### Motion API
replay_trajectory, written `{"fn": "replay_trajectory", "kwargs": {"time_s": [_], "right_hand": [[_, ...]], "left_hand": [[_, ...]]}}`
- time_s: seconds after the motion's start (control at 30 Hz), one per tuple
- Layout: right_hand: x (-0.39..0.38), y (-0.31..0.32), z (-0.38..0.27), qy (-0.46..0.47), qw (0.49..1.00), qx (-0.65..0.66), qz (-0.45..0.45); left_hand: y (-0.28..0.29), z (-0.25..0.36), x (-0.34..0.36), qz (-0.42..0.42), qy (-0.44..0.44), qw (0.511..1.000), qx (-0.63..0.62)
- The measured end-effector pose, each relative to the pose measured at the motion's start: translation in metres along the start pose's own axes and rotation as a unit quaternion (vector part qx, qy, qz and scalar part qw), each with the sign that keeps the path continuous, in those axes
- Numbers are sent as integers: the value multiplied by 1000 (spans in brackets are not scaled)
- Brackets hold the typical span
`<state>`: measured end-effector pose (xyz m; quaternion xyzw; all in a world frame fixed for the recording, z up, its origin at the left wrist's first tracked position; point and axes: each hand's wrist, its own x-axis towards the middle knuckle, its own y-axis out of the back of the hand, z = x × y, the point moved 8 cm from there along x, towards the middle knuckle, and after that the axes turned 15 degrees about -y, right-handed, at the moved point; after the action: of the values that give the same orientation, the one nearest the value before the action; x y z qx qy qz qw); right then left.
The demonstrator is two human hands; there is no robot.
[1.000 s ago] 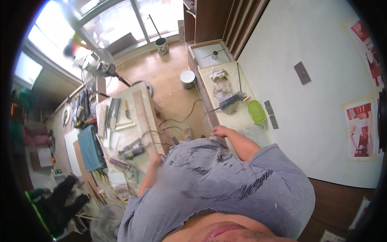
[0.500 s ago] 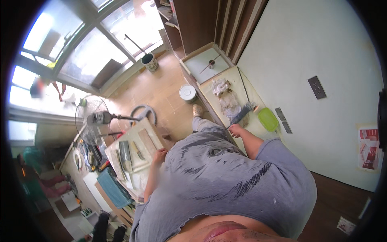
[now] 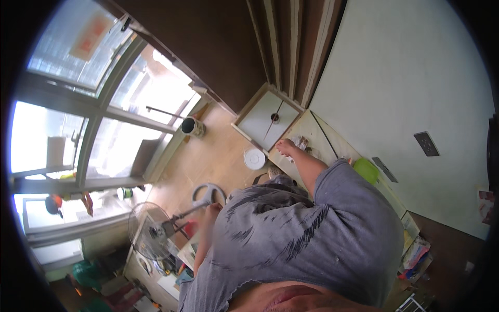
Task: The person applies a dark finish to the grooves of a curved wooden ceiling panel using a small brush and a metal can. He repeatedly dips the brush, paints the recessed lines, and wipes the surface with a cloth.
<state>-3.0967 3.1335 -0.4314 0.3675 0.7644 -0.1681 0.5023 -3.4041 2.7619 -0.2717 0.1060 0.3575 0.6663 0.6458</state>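
My right hand (image 3: 285, 147) reaches out over the front edge of the pale countertop, its fingers curled. It lies against a crumpled white rag (image 3: 300, 141), part of which shows beside and below the hand. What the fingers hold, if anything, is hidden. Close to my body, beside the pole of the standing fan (image 3: 158, 231), is my left hand (image 3: 213, 210). It is small and soft in the picture, so its fingers do not show clearly. A green plastic container (image 3: 366, 170) sits behind my right arm, partly covered by the sleeve.
A lidded white bucket (image 3: 254, 158) stands on the floor by the counter. Farther off is a pail (image 3: 192, 127) with a long handle. The fan's grey base (image 3: 209, 194) lies ahead of my left hand. Another person (image 3: 86, 203) is beyond the windows. A pale wall (image 3: 395, 78) rises on the right.
My right hand has moved forward along the counter to the rag. My view has turned and shifted, so the left worktable with its tools is now mostly hidden behind my arm.
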Motion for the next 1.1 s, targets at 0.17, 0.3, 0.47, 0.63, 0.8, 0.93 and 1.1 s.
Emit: {"fn": "replay_trajectory", "kwargs": {"time_s": [0.17, 0.3, 0.47, 0.63, 0.8, 0.93, 1.1], "right_hand": [[-9, 15, -54, 98, 994, 11, 48], [30, 31, 21, 239, 928, -228, 172], [23, 55, 151, 76, 875, -402, 259], [-6, 55, 246, -42, 985, 74, 150], [-13, -17, 184, -45, 912, 384, 139], [-17, -64, 80, 245, 900, 315, 179], [-37, -91, 20, 19, 977, 0, 214]], "left_hand": [[39, 38, 95, -17, -113, 993, -20], [49, 40, 175, -119, -141, 983, -2], [49, 19, 277, -230, -188, 954, 50], [51, -51, 346, -355, -259, 886, 148], [104, -74, 461, -446, -416, 608, 508], [108, -104, 497, -585, -299, 650, 381], [102, -103, 547, -578, -168, 737, 308]]}}
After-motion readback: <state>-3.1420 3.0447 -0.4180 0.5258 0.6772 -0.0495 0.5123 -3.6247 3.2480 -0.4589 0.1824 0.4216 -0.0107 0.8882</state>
